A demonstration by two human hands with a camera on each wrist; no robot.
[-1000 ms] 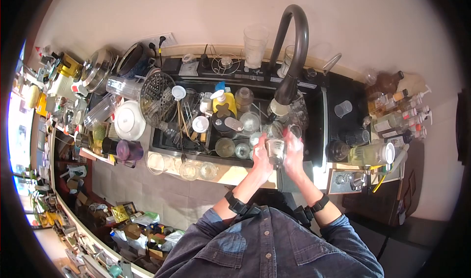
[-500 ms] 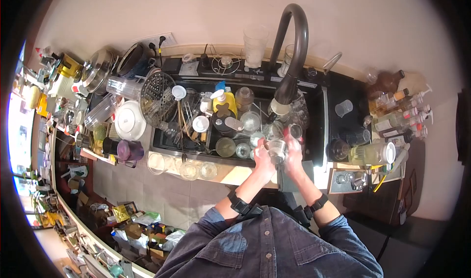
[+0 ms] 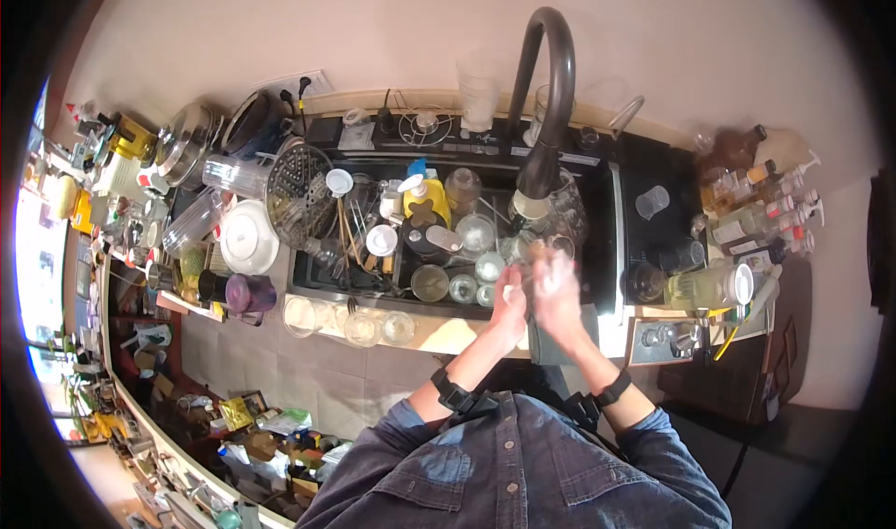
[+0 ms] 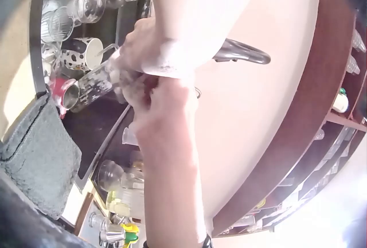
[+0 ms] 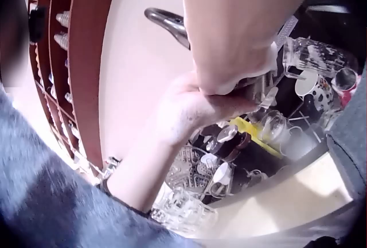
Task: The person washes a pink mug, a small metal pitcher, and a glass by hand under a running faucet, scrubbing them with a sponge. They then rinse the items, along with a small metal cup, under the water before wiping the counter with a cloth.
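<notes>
The glass [image 4: 97, 86] sits between my two soapy hands, over the front of the sink [image 3: 597, 214] below the dark faucet [image 3: 546, 90]. My left hand [image 3: 509, 307] curls round it; my right hand [image 3: 557, 291] wraps it from the other side, blurred.

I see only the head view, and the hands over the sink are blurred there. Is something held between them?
Observer: Yes. In the left wrist view the left hand grips a clear glass lying sideways, and the right hand touches it.
Operator: Are the hands dry?
Observer: No. The right wrist view shows white foam on the left hand.
Operator: What is near the glass?
Observer: A spotted mug and a red cup are beside it.
</notes>
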